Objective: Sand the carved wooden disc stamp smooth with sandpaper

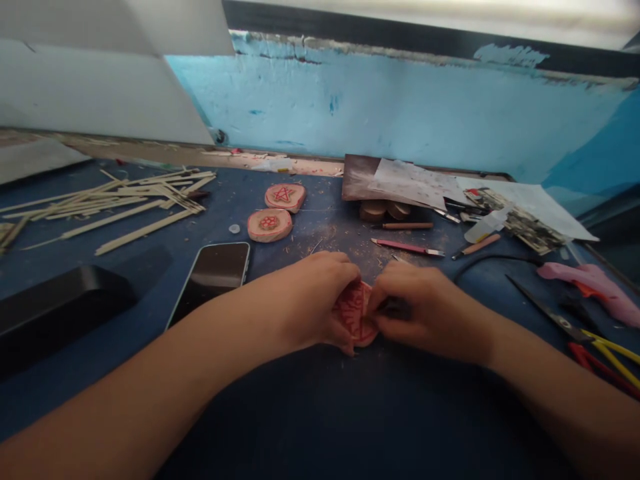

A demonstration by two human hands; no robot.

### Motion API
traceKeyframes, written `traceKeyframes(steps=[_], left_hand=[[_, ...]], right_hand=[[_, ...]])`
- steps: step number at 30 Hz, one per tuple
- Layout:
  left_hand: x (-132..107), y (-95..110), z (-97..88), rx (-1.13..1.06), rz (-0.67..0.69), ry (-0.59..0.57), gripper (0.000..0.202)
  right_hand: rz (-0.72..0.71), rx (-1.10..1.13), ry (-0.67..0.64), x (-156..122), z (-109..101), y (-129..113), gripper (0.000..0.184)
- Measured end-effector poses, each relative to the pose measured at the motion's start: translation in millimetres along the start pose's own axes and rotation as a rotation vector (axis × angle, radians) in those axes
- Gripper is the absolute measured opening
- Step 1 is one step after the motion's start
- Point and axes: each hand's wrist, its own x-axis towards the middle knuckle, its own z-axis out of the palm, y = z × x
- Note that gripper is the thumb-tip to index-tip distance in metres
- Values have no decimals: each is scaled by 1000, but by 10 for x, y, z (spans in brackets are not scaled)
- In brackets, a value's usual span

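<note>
Left hand (pixel 315 297) and right hand (pixel 423 307) both grip one red-marked wooden disc (pixel 356 313) — fingers clenched on it — above the blue surface (pixel 320 413).

A small round wooden disc (pixel 356 315), pale-rimmed, its upturned face filled with red drawn lines, lies roughly flat on the dark blue surface (pixel 320 413), left edge under the left hand (pixel 310 300), right edge under the right hand (pixel 425 310).

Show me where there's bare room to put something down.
The widest bare patch of blue table lies at the near edge, between the forearms, below the left hand, right hand and red-marked disc. A smaller one sits between the wooden sticks and the phone. The right side is crowded: papers, knives, pink glue gun, pliers.
</note>
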Motion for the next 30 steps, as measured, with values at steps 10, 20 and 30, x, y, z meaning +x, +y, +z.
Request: traceKeyframes(steps=[10, 20, 30], left_hand=[[-45, 13, -29, -3, 6, -8, 45], [-27, 17, -13, 5, -4, -2, 46], [-31, 0, 10, 3, 11, 8, 41]], right_hand=[[-27, -20, -32, 34, 20, -38, 15], [1, -49, 63, 72, 19, 80, 16], [-31, -37, -3, 106, 4, 122, 16]])
